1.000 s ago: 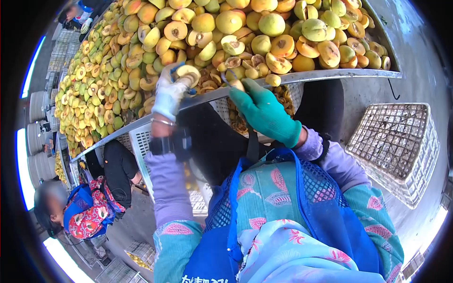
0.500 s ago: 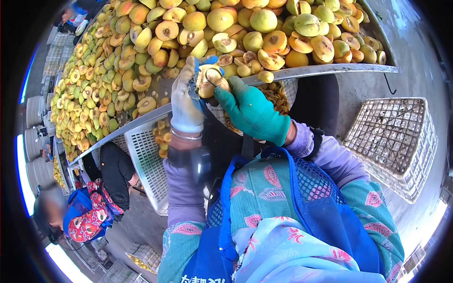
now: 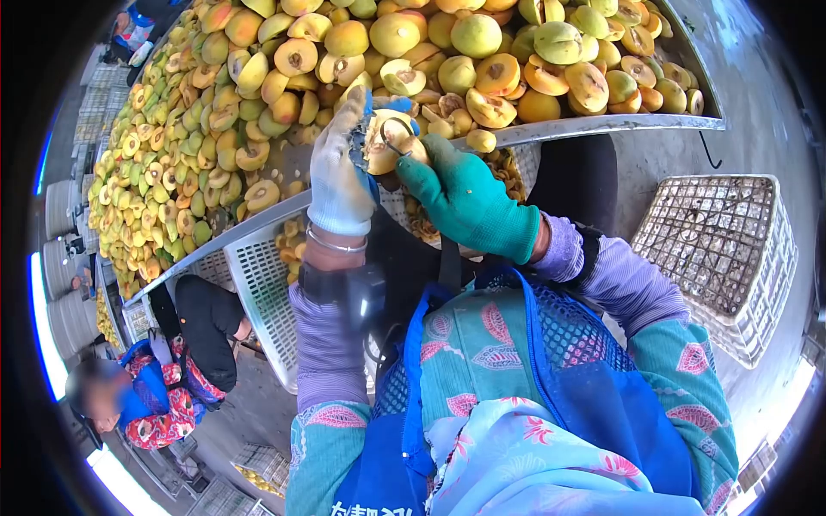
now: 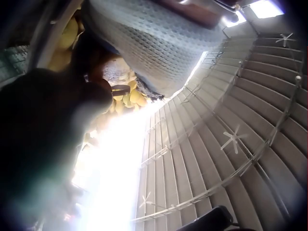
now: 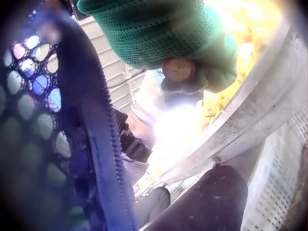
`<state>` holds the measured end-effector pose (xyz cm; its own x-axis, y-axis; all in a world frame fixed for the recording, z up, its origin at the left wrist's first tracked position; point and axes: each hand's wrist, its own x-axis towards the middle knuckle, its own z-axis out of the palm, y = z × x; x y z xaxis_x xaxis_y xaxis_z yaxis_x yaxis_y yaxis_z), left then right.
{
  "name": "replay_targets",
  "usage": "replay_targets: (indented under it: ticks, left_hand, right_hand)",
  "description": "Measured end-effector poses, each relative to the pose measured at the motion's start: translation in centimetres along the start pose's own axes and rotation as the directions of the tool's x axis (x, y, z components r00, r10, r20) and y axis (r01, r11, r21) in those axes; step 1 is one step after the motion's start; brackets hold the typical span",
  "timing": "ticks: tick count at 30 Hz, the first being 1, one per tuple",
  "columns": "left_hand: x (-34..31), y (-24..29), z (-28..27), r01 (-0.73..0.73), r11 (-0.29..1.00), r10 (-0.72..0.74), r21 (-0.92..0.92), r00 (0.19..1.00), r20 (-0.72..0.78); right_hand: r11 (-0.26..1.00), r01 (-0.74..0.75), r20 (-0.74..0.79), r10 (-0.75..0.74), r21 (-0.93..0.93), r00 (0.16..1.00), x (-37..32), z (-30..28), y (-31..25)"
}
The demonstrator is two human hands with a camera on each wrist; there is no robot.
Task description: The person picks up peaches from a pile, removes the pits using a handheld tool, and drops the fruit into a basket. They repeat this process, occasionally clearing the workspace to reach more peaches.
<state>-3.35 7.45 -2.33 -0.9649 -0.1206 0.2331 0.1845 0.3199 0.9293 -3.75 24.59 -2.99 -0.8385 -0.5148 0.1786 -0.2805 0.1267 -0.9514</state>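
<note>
My left hand (image 3: 337,176), in a white and blue glove, grips a yellow peach half (image 3: 377,155) with its cut face turned toward the right hand. The green-gloved right hand (image 3: 477,202) holds a pitting tool by its short handle (image 3: 416,150). The tool's thin, curved metal loop lies against the centre of the cut face. In the right wrist view, the round wooden end of the handle (image 5: 178,70) shows below the green glove. Both hands are just over the near edge of the metal table (image 3: 594,134), which is heaped with halved peaches (image 3: 422,39).
Below the table edge, a white crate (image 3: 262,284) holds some fruit halves, and another container of scraps (image 3: 508,172) stands under the right hand. An overturned, dirty white crate (image 3: 705,241) is on the floor at right. Another person (image 3: 163,387) sits at left.
The left hand has come right and toward me from the pile with the peach half, meeting the tool. The loop has shifted slightly on the cut face. The right hand stays close by.
</note>
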Motion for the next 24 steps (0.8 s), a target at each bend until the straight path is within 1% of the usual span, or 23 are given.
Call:
replay_targets:
  ticks: [2,3,5,6,7,8,9,10,12,13,14,16,17,18,19,20,21,24]
  left_hand:
    - [0.0,1.0,0.4,-0.029,1.0,0.029,0.001,1.0,-0.006]
    - [0.2,1.3,0.3,-0.038,0.998,0.038,0.056,0.999,0.009]
    - [0.7,1.6,-0.4,-0.057,0.978,0.047,0.201,0.997,0.054]
    - [0.9,1.8,-0.5,-0.014,0.987,0.007,0.162,0.999,0.046]
    - [1.0,2.0,-0.5,0.028,0.992,-0.032,0.122,0.999,0.038]
    - [1.0,2.2,0.0,0.116,0.992,-0.116,-0.051,0.993,0.006]
    - [1.0,2.7,0.6,0.179,0.975,-0.184,-0.135,0.982,-0.029]
    - [1.0,3.1,1.1,0.232,0.947,-0.251,-0.222,0.966,-0.064]
    - [0.8,3.9,2.3,0.3,0.926,-0.341,-0.228,0.924,-0.173]
    - [0.7,2.3,3.3,0.137,0.934,-0.232,-0.329,0.934,-0.27]
    - [0.7,1.7,3.4,0.162,0.915,-0.26,-0.371,0.938,-0.23]
    - [0.9,1.3,3.3,0.2,0.87,-0.296,-0.45,0.943,-0.154]
    - [1.0,2.0,2.2,0.353,0.818,-0.388,-0.453,0.921,0.017]
    - [1.6,1.6,1.5,0.378,0.843,-0.371,-0.383,0.924,0.094]
    - [2.6,0.9,1.0,0.395,0.865,-0.358,-0.308,0.918,0.172]
    - [3.0,1.1,0.8,0.408,0.884,-0.353,-0.23,0.903,0.246]
    - [3.0,2.6,1.2,0.507,0.794,-0.437,-0.336,0.86,0.263]
    - [2.8,1.3,1.1,0.54,0.65,-0.346,-0.536,0.837,0.423]
  right_hand:
    - [0.998,-0.027,0.039,0.03,-0.058,0.999,0.3,-0.8,-0.9]
    - [0.995,-0.042,0.057,0.047,-0.087,0.997,0.4,-1.3,-1.4]
    - [0.996,-0.063,0.179,0.074,-0.066,0.981,0.9,-2.2,-1.2]
    - [0.996,-0.074,0.239,0.086,-0.056,0.967,1.0,-2.4,-1.1]
    - [0.999,-0.034,0.211,0.03,0.013,0.977,1.0,-2.1,-0.7]
    - [0.997,0.01,0.177,-0.024,0.082,0.984,1.0,-1.3,0.0]
    - [0.988,0.055,0.138,-0.076,0.148,0.987,0.9,-0.6,0.4]
    - [0.975,-0.047,0.14,0.016,0.216,0.99,0.6,0.2,0.5]
    - [0.909,-0.241,0.164,0.195,0.34,0.967,-0.3,1.6,0.0]
    - [0.869,-0.279,0.159,0.234,0.409,0.959,-0.6,1.9,-0.2]
    - [0.822,-0.312,0.154,0.272,0.476,0.95,-0.7,2.1,-0.6]
    - [0.722,-0.496,0.224,0.445,0.483,0.867,-0.6,1.3,-1.7]
    - [0.508,-0.683,0.464,0.502,0.525,0.73,-0.3,-0.8,-4.4]
    - [0.308,-0.707,0.568,0.432,0.636,0.7,-0.2,-0.7,-3.8]
    - [0.085,-0.713,0.653,0.336,0.696,0.678,-0.1,-0.2,-2.6]
    - [-0.149,-0.703,0.716,0.219,0.696,0.663,-0.1,0.1,-2.3]
    - [-0.174,-0.673,0.695,0.213,0.719,0.687,0.0,0.4,-2.4]
    - [-0.277,-0.635,0.684,0.136,0.721,0.717,0.0,0.5,-2.8]
